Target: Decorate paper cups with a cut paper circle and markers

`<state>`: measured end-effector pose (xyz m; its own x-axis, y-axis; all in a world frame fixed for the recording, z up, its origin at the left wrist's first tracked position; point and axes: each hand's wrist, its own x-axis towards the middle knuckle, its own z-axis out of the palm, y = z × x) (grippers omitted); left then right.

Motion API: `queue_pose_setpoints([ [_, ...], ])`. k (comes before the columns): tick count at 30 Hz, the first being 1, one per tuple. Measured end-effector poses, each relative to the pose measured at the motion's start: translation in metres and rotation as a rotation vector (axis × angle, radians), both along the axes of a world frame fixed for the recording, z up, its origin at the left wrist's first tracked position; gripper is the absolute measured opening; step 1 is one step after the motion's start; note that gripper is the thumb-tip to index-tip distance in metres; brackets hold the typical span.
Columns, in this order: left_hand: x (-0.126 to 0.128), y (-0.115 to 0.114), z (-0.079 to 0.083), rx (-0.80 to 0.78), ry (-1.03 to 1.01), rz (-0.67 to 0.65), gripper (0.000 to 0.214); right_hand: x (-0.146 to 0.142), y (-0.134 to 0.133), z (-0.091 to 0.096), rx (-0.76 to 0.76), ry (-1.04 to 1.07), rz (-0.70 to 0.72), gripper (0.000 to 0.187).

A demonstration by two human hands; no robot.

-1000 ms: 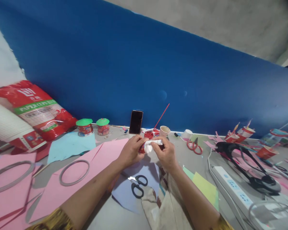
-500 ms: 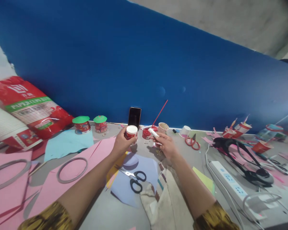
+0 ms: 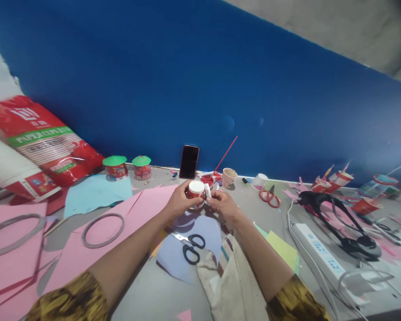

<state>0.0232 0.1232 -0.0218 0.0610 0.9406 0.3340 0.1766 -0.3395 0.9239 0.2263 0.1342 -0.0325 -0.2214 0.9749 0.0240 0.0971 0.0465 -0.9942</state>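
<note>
The small red paper cup is upside down, white base up, above the middle of the tabletop, toward its far edge. The left hand curls its fingers around it. The right hand pinches a white glue stick against the cup's wall. A steady left grip and light, even strokes would likely suit the gluing. Black scissors lie nearer the person.

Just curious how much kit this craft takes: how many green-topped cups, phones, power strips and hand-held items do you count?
Green-topped cups: 2
Phone: 1
Power strip: 1
Red cup in left hand: 1
White stick in right hand: 1
Total: 6
</note>
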Motion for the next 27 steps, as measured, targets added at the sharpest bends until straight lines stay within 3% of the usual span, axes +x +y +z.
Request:
queue_pose_setpoints([
  [8,-0.003,0.003,-0.002,0.017,0.017,0.128,0.053,0.006,0.008,-0.007,0.245,-0.410,-0.188,0.016],
  [17,-0.008,0.007,-0.002,-0.011,0.005,0.230,0.053,0.004,0.006,-0.009,0.385,-0.756,-0.221,0.010],
  [19,-0.009,0.008,0.000,-0.016,-0.003,0.239,0.054,0.005,0.004,-0.004,0.404,-0.786,-0.215,0.020],
  [22,-0.013,0.009,0.002,-0.024,-0.011,0.264,0.052,0.007,-0.006,0.011,0.514,-0.847,-0.227,0.061],
  [24,-0.015,0.009,0.004,-0.026,-0.015,0.283,0.049,0.004,-0.016,0.021,0.677,-0.908,-0.201,0.064],
  [27,-0.017,0.009,0.004,-0.021,-0.018,0.296,0.047,-0.010,-0.035,0.026,0.811,-0.823,0.071,0.042],
])
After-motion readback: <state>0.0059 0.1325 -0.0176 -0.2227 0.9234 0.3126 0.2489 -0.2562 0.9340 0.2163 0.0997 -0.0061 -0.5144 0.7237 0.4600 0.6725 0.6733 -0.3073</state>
